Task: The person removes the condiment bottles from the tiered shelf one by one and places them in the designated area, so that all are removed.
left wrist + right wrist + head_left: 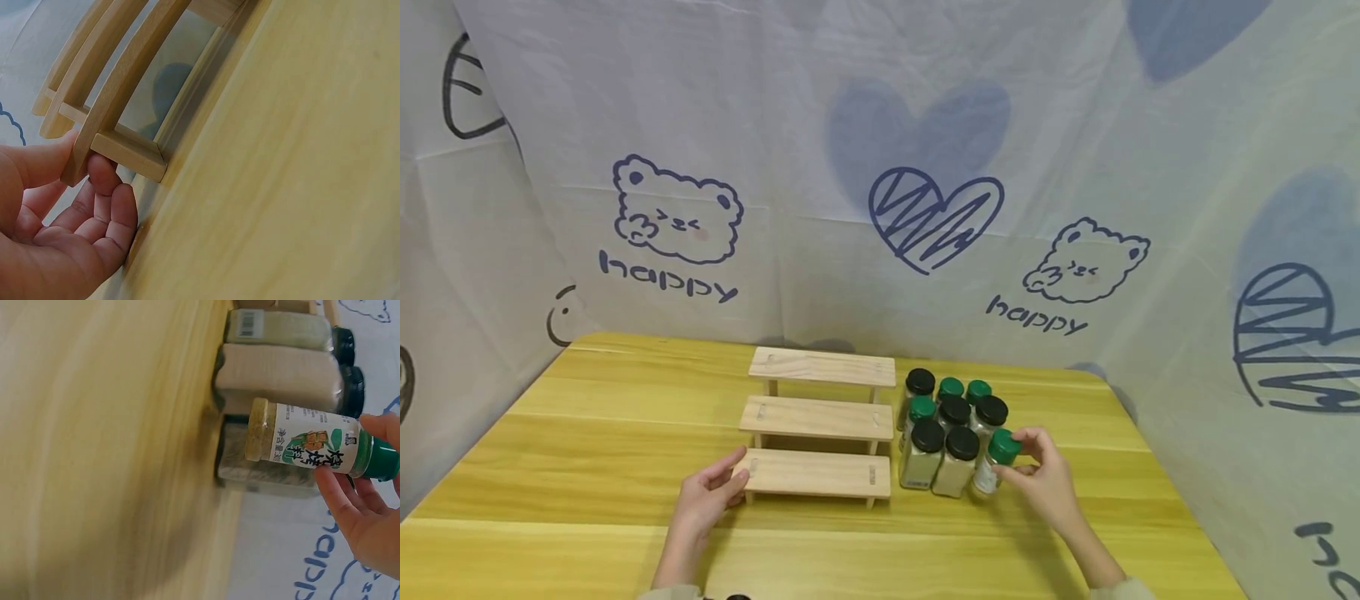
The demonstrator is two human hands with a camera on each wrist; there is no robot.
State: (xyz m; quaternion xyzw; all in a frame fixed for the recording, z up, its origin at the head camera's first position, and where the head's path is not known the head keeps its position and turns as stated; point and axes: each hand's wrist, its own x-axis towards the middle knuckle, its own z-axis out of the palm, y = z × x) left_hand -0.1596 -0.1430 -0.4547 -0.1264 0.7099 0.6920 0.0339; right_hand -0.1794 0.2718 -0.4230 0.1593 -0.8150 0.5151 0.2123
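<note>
At its left end, the lowest front shelf of a three-step wooden rack is pinched by my left hand. In the left wrist view, thumb and index finger lie on either side of the board, by its leg. My right hand grips a seasoning bottle with a green cap, a white printed label and tan contents. In the right wrist view its base appears lifted off the table. Beside it stands a group of several spice jars, including a black-capped jar with pale beige contents.
The yellow wood-grain table carries the rack and, right of it, the tightly packed jars, some with green caps. A printed fabric sheet hangs behind and at the sides. A small dark object shows at the bottom edge.
</note>
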